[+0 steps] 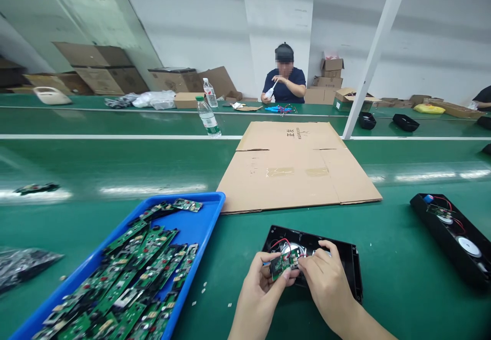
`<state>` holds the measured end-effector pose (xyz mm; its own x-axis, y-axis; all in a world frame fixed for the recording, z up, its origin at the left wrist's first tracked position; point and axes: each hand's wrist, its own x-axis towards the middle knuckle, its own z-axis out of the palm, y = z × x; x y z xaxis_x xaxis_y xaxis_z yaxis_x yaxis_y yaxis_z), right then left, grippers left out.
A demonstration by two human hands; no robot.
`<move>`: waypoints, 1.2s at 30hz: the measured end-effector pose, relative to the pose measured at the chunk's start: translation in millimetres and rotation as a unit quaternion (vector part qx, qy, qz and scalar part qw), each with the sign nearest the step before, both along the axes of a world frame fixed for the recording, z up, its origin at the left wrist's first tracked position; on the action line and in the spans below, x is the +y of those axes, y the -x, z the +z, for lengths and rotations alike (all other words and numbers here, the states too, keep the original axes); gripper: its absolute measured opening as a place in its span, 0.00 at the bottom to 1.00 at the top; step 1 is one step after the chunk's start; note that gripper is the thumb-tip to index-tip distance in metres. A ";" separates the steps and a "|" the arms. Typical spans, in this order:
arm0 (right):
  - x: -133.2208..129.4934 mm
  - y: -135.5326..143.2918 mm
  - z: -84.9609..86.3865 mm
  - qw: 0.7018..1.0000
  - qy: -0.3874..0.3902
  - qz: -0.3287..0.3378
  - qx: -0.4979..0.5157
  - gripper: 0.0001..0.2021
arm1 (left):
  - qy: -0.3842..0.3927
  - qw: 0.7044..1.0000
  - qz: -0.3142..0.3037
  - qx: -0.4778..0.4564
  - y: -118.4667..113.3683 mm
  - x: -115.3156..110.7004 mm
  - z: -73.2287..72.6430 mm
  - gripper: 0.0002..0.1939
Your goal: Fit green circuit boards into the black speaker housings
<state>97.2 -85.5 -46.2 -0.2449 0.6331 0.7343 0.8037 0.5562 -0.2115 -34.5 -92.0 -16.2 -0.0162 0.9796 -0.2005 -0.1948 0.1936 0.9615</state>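
Note:
A small green circuit board [282,265] is pinched between the thumb and fingers of my left hand [262,285]. My right hand [325,278] is closed at the board's right edge, its thumb and forefinger together; a wire or plug may be in them, but it is too small to tell. Beneath both hands lies an open black speaker housing [351,263], with red wires [282,242] and round speaker backs partly covered by my fingers.
A blue tray [218,202] heaped with circuit boards [146,258] stands at left. Flattened cardboard [299,176] lies ahead. Another black housing [452,243] is at right. A water bottle [208,118] stands near the white rail. Across the tables sits a co-worker [286,82] holding a white bottle.

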 end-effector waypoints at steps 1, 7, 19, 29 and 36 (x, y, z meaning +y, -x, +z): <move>-0.2 -0.4 0.8 1.000 0.004 0.001 -0.010 0.12 | -0.004 1.000 -0.002 0.005 0.4 0.0 -0.7 0.14; -2.5 0.3 -2.0 0.998 0.056 0.006 -0.014 0.10 | -0.068 0.995 -0.041 0.062 9.5 1.3 -10.6 0.10; -0.2 -10.8 6.8 0.949 0.304 0.084 0.009 0.12 | -0.193 0.928 -0.209 0.242 34.7 9.3 -18.5 0.08; -2.6 -4.9 -0.7 0.971 0.233 0.050 -0.010 0.08 | -0.176 0.933 -0.213 0.231 33.0 7.0 -20.0 0.08; -1.9 -3.6 -1.7 0.973 0.228 0.035 -0.023 0.06 | -0.176 0.943 -0.188 0.209 28.4 6.9 -21.3 0.07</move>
<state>100.9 -87.4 -47.9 -0.3242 0.8714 0.3681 0.7820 0.4658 -0.4141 -62.9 -85.1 -37.5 0.3404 0.9364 0.0849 0.2353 -0.1722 0.9565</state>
